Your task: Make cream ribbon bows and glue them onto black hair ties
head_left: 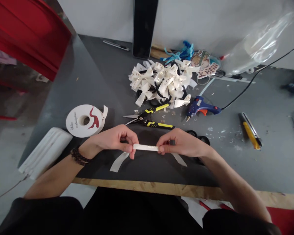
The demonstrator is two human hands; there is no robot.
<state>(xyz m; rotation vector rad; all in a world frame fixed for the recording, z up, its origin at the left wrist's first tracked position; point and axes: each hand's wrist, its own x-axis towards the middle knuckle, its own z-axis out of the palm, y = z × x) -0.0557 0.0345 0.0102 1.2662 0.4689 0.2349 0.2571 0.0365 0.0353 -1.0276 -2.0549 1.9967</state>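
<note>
A cream ribbon (145,148) with gold print is stretched level between my two hands, just above the table near its front edge. My left hand (120,139) pinches one end of this span between thumb and fingers, and a loose tail hangs down below it. At the other end my right hand (177,142) pinches the ribbon the same way, with a second tail trailing beneath. Beyond my hands lie open snips (152,117) with black and yellow handles. A ribbon spool (74,120) stands left of my left hand. Black hair ties (204,141) lie partly hidden behind my right hand.
A heap of cream ribbon bows (166,80) lies at the back. Right of it rest a blue glue gun (202,106) with a black cable and a yellow utility knife (251,131). A white packet (47,151) sits at the left edge; a dark phone-like slab (145,29) leans behind.
</note>
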